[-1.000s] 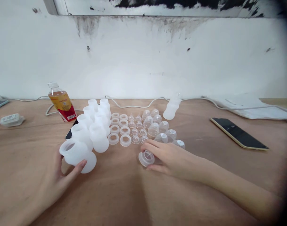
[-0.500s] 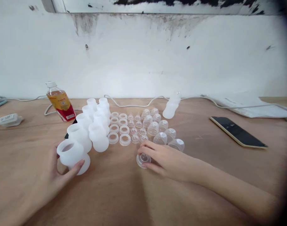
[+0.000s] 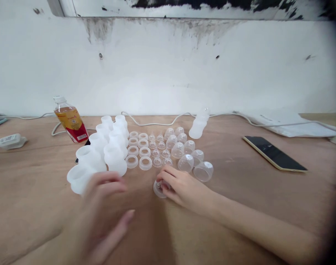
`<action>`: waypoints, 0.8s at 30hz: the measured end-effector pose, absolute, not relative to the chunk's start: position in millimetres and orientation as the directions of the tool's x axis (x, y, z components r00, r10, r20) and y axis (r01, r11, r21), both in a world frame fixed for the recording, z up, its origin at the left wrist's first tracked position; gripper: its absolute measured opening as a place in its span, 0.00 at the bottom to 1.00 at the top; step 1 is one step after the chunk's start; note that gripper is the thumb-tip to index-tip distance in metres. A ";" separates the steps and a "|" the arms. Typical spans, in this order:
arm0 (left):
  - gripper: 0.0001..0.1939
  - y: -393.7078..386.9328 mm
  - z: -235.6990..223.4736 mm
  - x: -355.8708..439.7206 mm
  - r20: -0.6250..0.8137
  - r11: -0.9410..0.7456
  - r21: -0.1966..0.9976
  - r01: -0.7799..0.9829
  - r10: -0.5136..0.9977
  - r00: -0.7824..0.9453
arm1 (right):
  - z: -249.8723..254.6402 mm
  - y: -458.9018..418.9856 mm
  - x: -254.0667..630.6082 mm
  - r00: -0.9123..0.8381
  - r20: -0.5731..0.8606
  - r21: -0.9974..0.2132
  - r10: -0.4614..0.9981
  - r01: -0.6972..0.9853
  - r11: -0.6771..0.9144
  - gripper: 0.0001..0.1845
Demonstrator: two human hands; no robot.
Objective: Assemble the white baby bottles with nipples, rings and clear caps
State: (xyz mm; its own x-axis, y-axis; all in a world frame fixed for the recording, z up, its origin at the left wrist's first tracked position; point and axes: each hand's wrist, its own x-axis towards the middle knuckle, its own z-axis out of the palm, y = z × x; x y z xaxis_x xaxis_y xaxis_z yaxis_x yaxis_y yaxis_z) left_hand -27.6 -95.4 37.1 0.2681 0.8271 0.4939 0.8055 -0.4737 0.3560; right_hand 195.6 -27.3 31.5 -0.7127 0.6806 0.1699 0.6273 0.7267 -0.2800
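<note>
My right hand (image 3: pixel 176 187) pinches a clear baby-bottle nipple set in a collar ring (image 3: pixel 158 191), down at the tabletop. Blurred by motion, my left hand (image 3: pixel 101 209) has its fingers apart and nothing between them. It is nearest to the front white bottle body (image 3: pixel 78 184), which stands clear of the fingertips or just behind them; I cannot tell which. Behind it, several frosted bottle bodies (image 3: pixel 115 154) stand in two columns. To their right lie collar rings (image 3: pixel 145 163), then clear nipples (image 3: pixel 157 162), then transparent dome caps (image 3: pixel 203 171).
An assembled bottle (image 3: pixel 198 127) stands at the back. A drink bottle (image 3: pixel 72 123) leans at the left, near a small clear case (image 3: pixel 11 141). At right lie a phone (image 3: pixel 274 152) and a white bag (image 3: pixel 289 123). A white cable (image 3: pixel 156 125) runs along the wall.
My left hand has let go of the front bottle body and moved right, toward the middle. My right hand has slid the ring and nipple a little left.
</note>
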 end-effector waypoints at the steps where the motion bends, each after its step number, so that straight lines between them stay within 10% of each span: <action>1: 0.18 -89.8 34.4 -13.3 0.455 -0.555 0.353 0.753 0.805 0.381 | 28.9 -29.7 193.3 -0.700 0.196 -0.290 0.687 0.628 0.722 0.09; 12: 0.12 -44.3 14.7 24.7 0.233 -0.537 0.469 0.701 0.841 0.489 | 38.3 -21.0 207.8 -0.524 0.222 -0.455 0.822 0.690 0.563 0.07; 18: 0.19 -44.4 9.5 27.2 0.323 -0.612 0.173 0.772 0.775 0.543 | 70.1 -21.7 224.2 -0.447 -0.090 0.047 0.890 0.891 0.452 0.06; 24: 0.21 -40.1 8.9 31.2 0.303 -0.609 0.011 0.793 0.758 0.578 | 63.8 -24.1 223.4 -0.439 -0.105 0.160 0.892 0.878 0.451 0.06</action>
State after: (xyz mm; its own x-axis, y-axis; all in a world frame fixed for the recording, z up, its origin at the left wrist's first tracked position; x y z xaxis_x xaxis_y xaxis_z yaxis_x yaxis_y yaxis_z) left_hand 31.2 -40.1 8.9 0.5775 0.7582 0.3027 0.7933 -0.6087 0.0111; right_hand 223.4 -24.1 63.8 -0.4388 0.8924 -0.1052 0.8782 0.4507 0.1601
